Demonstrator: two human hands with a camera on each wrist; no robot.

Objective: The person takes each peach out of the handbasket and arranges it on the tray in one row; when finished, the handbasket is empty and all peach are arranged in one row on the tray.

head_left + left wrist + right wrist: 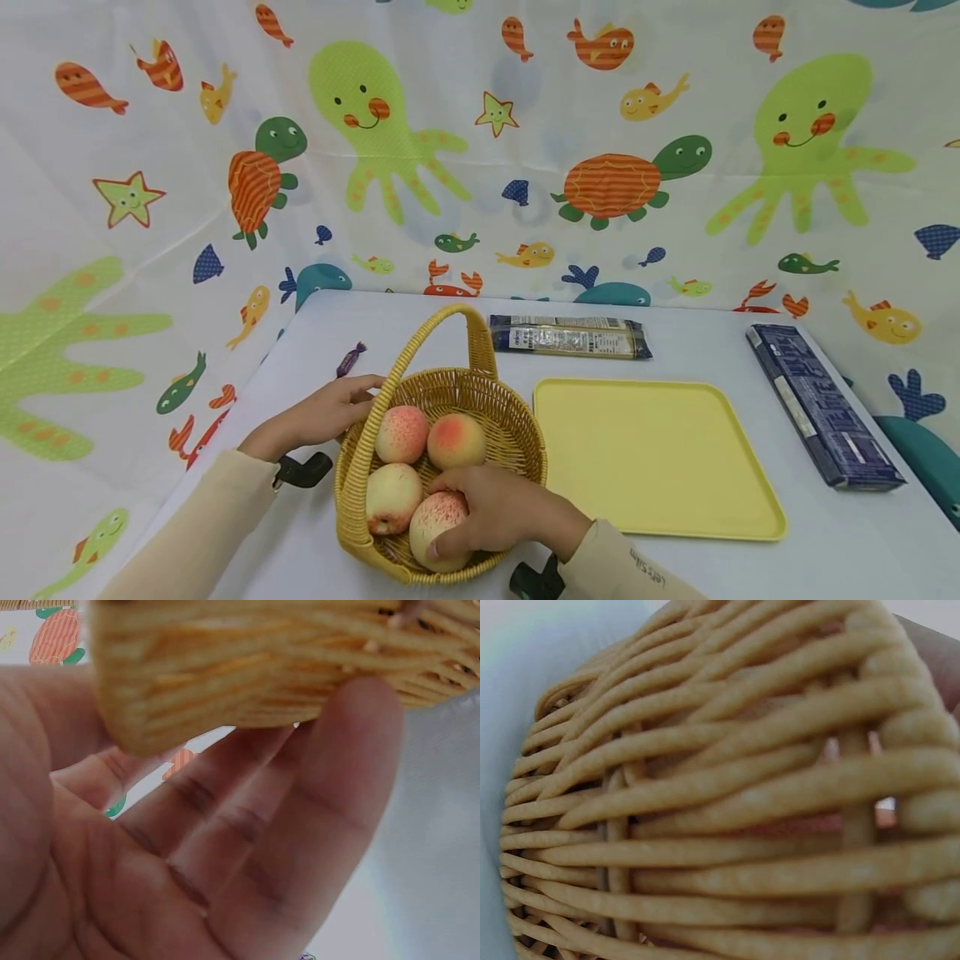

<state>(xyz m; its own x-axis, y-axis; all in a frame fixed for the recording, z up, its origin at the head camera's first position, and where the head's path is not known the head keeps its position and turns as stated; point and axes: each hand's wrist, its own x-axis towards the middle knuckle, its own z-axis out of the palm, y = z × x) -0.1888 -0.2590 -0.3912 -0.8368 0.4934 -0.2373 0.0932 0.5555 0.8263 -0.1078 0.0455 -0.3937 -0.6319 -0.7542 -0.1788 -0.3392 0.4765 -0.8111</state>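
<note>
A yellow wicker basket (517, 417) with a tall handle holds several red-and-cream peaches (457, 440). My left hand (322, 414) grips its left side; in the left wrist view, fingers (352, 757) press against the woven wall (225, 667). Inside the basket, near its front edge, my right hand (513, 510) holds the front peach (437, 527), thumb on its near side. Only a sliver of that hand (937, 664) shows in the right wrist view, beyond the basket's weave (705, 795), which hides most of the peach.
A yellow tray (652, 458) lies right of the basket. Behind it is a dark-and-gold packet (570, 337), and at the far right a long dark blue package (825, 408). A small purple wrapped candy (350, 360) lies behind my left hand. A sea-animal curtain (480, 167) stands behind the table.
</note>
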